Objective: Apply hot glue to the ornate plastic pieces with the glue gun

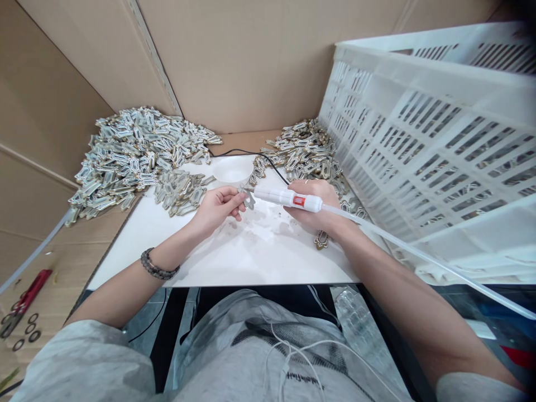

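My left hand (218,207) pinches a small metal ornament piece (248,198) over the white board (259,251). My right hand (312,202) grips a white pen-shaped tool (287,196) with a red button, its tip touching that piece. A clear tube (419,258) runs from the tool's back end toward the lower right. A black cable (268,159) leads off behind my right hand.
A large heap of the metal pieces (134,153) lies at the back left, a smaller heap (304,148) at the back right. A white slotted crate (431,139) leans at the right. A white dish (231,169) sits behind. Red-handled scissors (25,298) lie far left. Cardboard walls surround.
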`<state>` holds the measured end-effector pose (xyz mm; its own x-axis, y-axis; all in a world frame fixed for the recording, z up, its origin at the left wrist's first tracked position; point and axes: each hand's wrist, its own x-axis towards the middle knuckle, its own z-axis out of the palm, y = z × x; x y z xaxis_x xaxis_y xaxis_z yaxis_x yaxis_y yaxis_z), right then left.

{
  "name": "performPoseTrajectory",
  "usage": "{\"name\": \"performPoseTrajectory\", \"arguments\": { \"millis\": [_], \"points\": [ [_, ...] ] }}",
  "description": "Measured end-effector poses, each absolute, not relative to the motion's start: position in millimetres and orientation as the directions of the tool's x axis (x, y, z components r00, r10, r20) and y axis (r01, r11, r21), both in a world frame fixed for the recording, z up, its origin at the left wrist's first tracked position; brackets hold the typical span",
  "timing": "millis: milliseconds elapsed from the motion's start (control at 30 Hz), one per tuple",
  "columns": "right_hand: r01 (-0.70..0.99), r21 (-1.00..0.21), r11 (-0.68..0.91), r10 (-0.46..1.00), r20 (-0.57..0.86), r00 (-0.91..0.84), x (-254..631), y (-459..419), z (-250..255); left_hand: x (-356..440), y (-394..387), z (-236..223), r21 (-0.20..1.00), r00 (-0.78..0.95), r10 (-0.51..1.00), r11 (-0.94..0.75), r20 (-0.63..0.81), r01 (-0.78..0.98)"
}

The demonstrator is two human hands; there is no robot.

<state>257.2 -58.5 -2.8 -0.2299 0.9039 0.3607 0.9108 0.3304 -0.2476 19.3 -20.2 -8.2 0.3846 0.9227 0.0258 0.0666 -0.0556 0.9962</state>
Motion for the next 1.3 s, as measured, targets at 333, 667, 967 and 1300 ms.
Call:
{"name": "performPoseTrajectory", "arguments": {
  "millis": [333,667,967,1300],
  "points": [
    [0.946,-0.212,0.245,0.938,0.299,-0.176,257.1,-60.9,1.0,18.8,-19.9,-8.8,0.996,0.4,0.915,-0.073,0.045,0.057],
    [0.9,-0.243,0.363,0.896,0.356,-0.265,258.7,-59.3,-0.9,18.7,-19.0,-7.4,0.989,0.426,0.899,0.141,-0.105,-0.054],
    [0.891,-0.245,0.381,0.88,0.392,-0.268,259.1,-57.7,-4.1,20.7,-22.5,-2.2,0.951,0.42,0.881,0.288,-0.216,-0.115],
    [0.864,-0.279,0.418,0.85,0.454,-0.265,258.6,-57.5,-5.4,19.2,-21.0,-1.9,0.941,0.458,0.853,0.325,-0.251,-0.089]
  ]
}}
